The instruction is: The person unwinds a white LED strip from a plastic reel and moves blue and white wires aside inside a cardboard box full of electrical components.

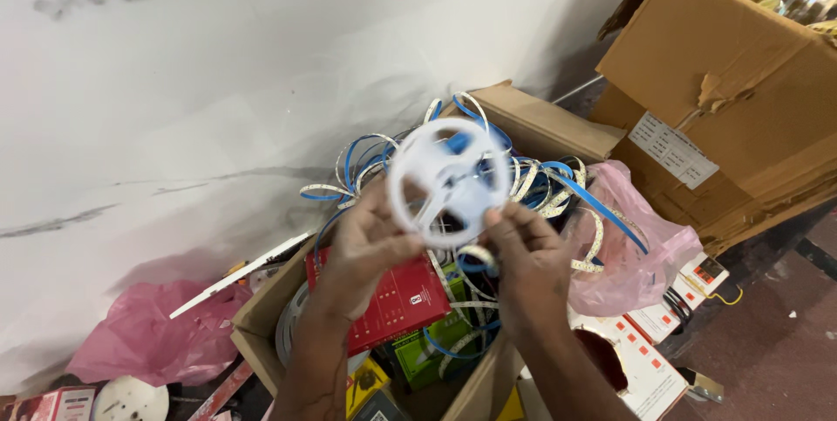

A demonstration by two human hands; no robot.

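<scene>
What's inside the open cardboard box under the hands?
In the open cardboard box lie a red box, a green box and tangled blue-and-white strip. The left hand, right hand and white reel hide the middle; the bottom is covered.

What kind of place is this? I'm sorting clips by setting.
Probably a shop storeroom for lighting goods: both hands hold a white reel over an open carton of tangled LED strip, beside a large cardboard box.

At frame centre, both hands hold a reel above an open box of tangled strip. A large carton fills the upper right; a plastic bag lies lower left.
</scene>
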